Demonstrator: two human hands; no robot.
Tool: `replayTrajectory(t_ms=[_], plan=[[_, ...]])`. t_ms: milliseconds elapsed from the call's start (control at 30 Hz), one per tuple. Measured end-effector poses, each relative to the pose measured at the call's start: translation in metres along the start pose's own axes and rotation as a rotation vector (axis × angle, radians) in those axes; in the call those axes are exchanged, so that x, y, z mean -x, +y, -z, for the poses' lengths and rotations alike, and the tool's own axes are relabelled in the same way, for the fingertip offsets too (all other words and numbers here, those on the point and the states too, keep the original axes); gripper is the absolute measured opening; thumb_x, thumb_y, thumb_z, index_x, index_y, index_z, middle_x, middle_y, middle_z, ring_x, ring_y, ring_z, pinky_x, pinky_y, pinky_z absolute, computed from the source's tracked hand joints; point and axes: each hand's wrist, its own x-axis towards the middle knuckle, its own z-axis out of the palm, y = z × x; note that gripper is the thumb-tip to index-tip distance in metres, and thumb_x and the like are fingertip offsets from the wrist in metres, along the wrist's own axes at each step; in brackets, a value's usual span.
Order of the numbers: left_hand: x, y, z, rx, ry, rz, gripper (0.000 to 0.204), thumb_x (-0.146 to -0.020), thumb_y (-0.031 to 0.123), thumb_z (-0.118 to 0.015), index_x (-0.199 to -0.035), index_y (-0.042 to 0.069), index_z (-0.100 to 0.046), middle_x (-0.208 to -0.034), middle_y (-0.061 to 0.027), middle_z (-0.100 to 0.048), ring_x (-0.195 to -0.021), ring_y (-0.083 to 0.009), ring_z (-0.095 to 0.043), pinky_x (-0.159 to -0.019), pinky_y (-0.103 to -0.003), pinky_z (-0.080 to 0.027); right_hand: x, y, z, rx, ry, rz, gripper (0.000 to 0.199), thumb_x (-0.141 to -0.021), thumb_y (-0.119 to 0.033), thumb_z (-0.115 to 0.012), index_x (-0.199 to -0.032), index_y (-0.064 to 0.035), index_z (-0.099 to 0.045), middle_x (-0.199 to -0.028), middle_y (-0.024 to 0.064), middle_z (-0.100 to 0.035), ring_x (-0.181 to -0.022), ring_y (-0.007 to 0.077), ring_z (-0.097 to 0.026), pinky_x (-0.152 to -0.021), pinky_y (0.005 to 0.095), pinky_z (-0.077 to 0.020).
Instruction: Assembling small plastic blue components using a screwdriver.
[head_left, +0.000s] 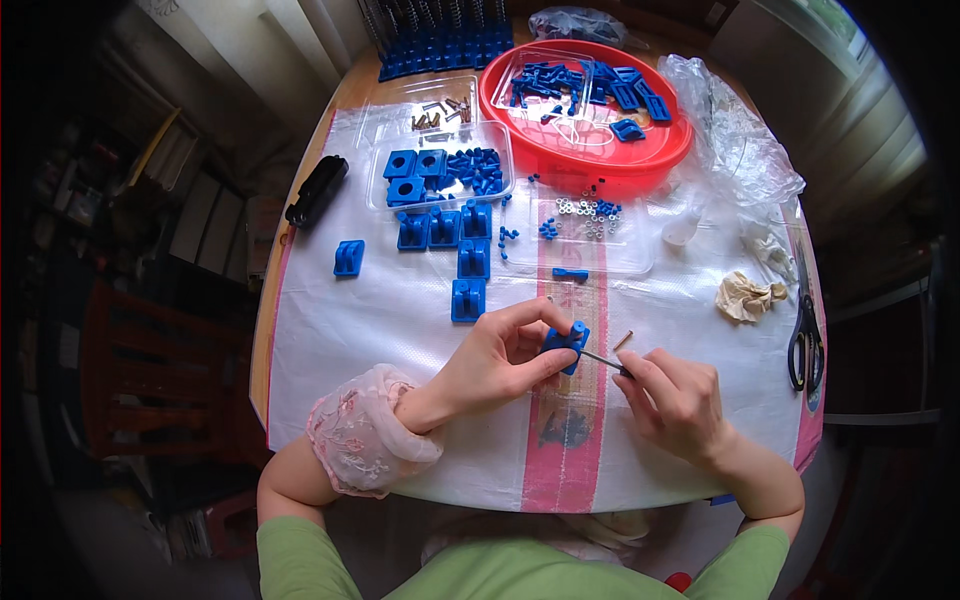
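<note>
Blue plastic bracket (578, 333) sat over the striped middle of the sheet, just in front of me, pinched between the thumb and fingers of my left hand (500, 355). My right hand (682, 402) was closed around the dark handle of a thin metal tool (602, 360), its shaft reaching to the bracket. A slim coppery screw (625, 340) lay near the tool.

I worked at a wooden counter (355, 91) spread with a glossy white sheet (350, 320), banded in pink and tan; a dark mark on the band was too blurred to read. Square-based blue blocks (472, 260) stood left of the bracket, below a clear plastic box (376, 182). Farther back was a round red basin (580, 176) of flat blue pieces, with crinkled clear plastic (735, 140) beside it. Crumpled tan paper (748, 298) and black-handled scissors (805, 350) lay to my right. Pale curtains (265, 50) hung behind, and a reddish-brown wooden chair (150, 370) stood in the dim room to my left.
</note>
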Motion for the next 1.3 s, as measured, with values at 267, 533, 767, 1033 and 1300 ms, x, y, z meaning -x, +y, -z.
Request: replayTrajectory(t_ms=[267,533,767,1033,1300], plan=[[0.001,0.002,0.000,0.001,-0.025,0.030,0.018,-0.098,-0.002,-0.070,-0.114,0.000,-0.062,-0.098,-0.0074,-0.072,-0.082,-0.0112,-0.070,-0.070,-0.026,-0.059,0.005,-0.002,-0.007,-0.201,-0.001,-0.119,0.022,-0.085,-0.004,-0.078,-0.104,0.0001,-0.069,-0.072,0.0091,-0.063,-0.056,0.0258,-0.064,-0.050,0.0375,-0.0480],[0.002,-0.004,-0.002,-0.026,0.004,-0.018,0.020,-0.097,-0.004,-0.070,-0.115,0.000,-0.061,-0.101,-0.0082,-0.072,-0.086,-0.0122,-0.071,-0.071,-0.027,-0.060,0.003,-0.005,-0.004,-0.384,-0.052,-0.280,0.018,-0.087,-0.004,-0.078,-0.102,0.0002,-0.069,-0.076,0.0117,-0.069,-0.056,0.0252,-0.067,-0.051,0.0362,-0.0503],[0.000,0.002,-0.002,0.001,0.004,0.012,0.021,-0.099,0.000,-0.069,-0.118,0.002,-0.062,-0.096,-0.0072,-0.074,-0.086,-0.0106,-0.071,-0.071,-0.026,-0.059,-0.001,-0.003,-0.002,-0.386,-0.046,-0.273,0.016,-0.088,-0.004,-0.078,-0.101,0.0011,-0.070,-0.080,0.0135,-0.068,-0.057,0.0257,-0.067,-0.054,0.0348,-0.0527],[-0.001,0.006,-0.005,0.032,0.051,0.029,0.026,-0.101,0.009,-0.071,-0.123,0.006,-0.058,-0.096,-0.0050,-0.074,-0.082,-0.0091,-0.070,-0.071,-0.024,-0.056,-0.007,-0.005,0.006,-0.430,-0.088,-0.401,0.021,-0.084,-0.004,-0.082,-0.093,0.0011,-0.063,-0.088,0.0136,-0.066,-0.066,0.0267,-0.067,-0.056,0.0359,-0.0522],[-0.002,0.001,-0.001,0.057,0.036,0.046,0.022,-0.103,0.011,-0.068,-0.122,0.006,-0.057,-0.098,-0.0051,-0.074,-0.086,-0.0082,-0.068,-0.077,-0.025,-0.056,-0.002,0.008,-0.006,-0.246,0.012,-0.222,0.018,-0.086,-0.008,-0.081,-0.099,-0.0035,-0.069,-0.079,0.0077,-0.066,-0.054,0.0220,-0.062,-0.051,0.0354,-0.0482]])
